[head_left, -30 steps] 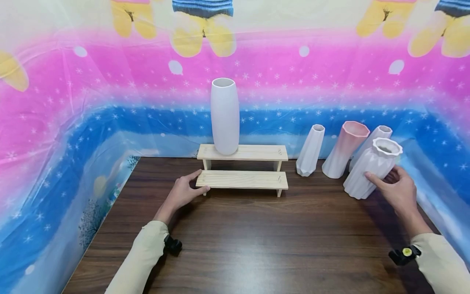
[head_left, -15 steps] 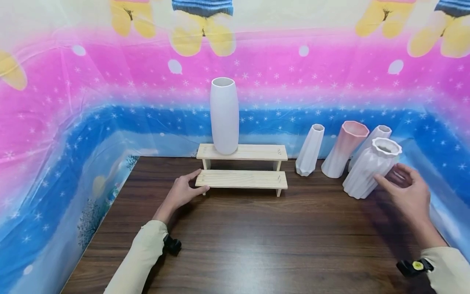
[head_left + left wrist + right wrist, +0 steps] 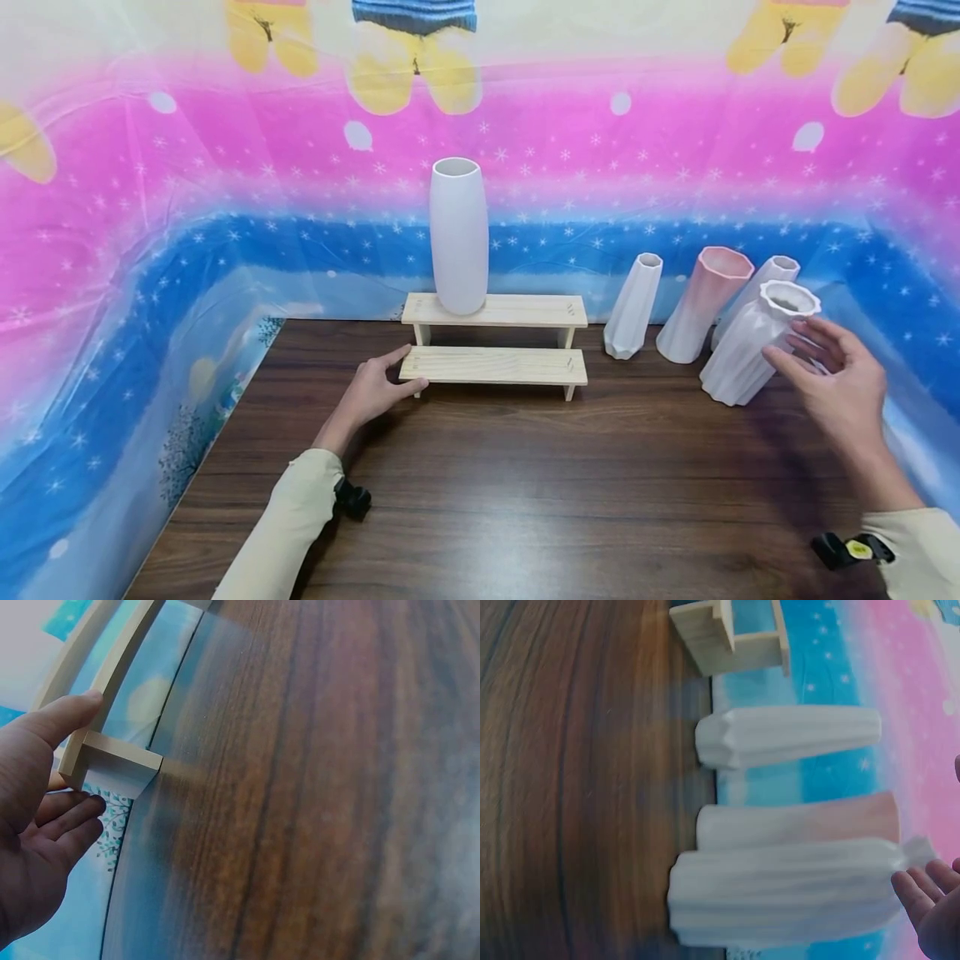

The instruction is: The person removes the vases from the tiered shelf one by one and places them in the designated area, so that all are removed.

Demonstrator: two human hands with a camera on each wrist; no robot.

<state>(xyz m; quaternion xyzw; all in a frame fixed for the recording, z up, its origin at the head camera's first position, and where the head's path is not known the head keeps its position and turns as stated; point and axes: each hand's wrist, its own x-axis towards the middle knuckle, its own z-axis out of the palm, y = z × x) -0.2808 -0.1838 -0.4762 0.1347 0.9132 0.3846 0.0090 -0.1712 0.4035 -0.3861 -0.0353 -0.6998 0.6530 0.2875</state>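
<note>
At the left end of a two-step wooden stand, my left hand pinches the lower step's corner between thumb and index finger. The left wrist view shows the thumb on the board's edge, the other fingers loosely bent near the stand's leg. A tall smooth white vase stands on the upper step, left of its middle. My right hand has its fingers spread beside a fluted white vase with a scalloped rim, fingertips close to its neck. That vase stands upright on the table.
A slim faceted white vase and a pink-to-white vase stand at the back right. Another white vase is partly hidden behind the fluted one. A printed cloth hangs round the brown wooden table.
My right hand has drawn back to the right from the fluted vase's body, its fingers loosening and rising toward the neck. The vases, stand and left hand keep their places.
</note>
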